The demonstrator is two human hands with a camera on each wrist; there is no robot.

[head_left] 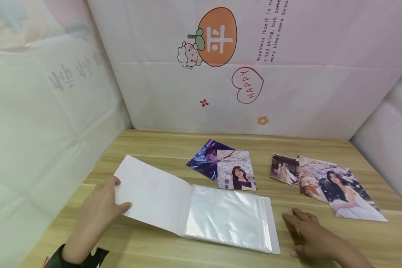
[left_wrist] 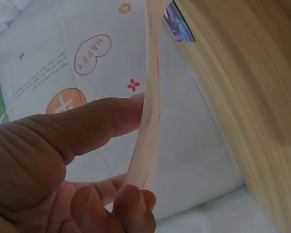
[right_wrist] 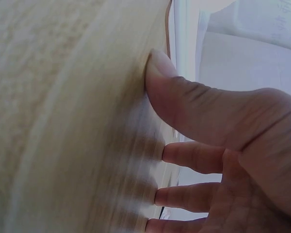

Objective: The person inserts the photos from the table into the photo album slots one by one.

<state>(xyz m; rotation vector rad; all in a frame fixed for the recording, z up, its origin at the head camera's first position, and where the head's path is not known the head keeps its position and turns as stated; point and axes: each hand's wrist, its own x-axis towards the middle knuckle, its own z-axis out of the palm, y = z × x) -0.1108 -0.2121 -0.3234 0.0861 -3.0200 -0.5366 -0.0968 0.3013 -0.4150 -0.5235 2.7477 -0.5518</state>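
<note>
left-hand grip point(head_left: 100, 203) pinches the raised, plain white cover point(head_left: 150, 197) of a rectangular album point(head_left: 227, 223) with clear plastic sleeves point(head_left: 217, 208) at the lower centre of the frame. right-hand grip point(head_left: 316, 238), at lower right, rests with fingers loosely spread, tips on the pale wood-grain tabletop point(head_left: 154, 257) near the album. above the album, a blue-and-purple photo print point(head_left: 202, 160) lies partly under a pink-blossom portrait print point(head_left: 236, 167), with three more photo prints point(head_left: 351, 197) clustered at right.
</note>
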